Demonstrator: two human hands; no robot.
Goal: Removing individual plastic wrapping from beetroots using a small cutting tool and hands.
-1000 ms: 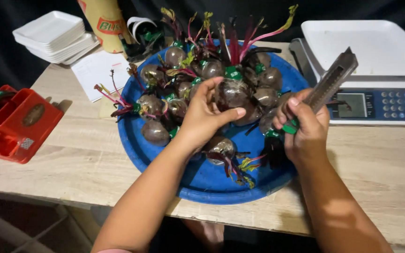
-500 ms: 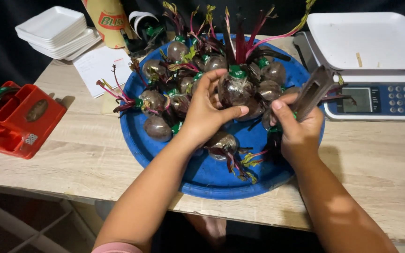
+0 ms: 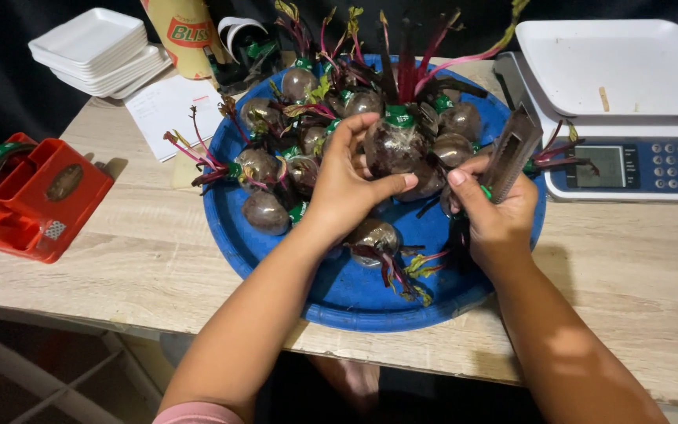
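**Wrapped beetroot held over a blue tray**

A wrapped beetroot point(image 3: 392, 145) sits above the round blue tray point(image 3: 355, 294), clasped by the left hand point(image 3: 347, 184). The right hand point(image 3: 496, 212) is closed on a serrated metal cutter point(image 3: 512, 149), beside a digital scale point(image 3: 629, 118)

Both forearms bare, reaching forward and converging at centre. Left hand point(image 3: 348, 184): palm down, fingers curled, thumb stretched right, closed in a grasp. Right hand point(image 3: 496, 206): fist-like grip, thumb pointing left, close to left thumb. 2 hands near, not touching.
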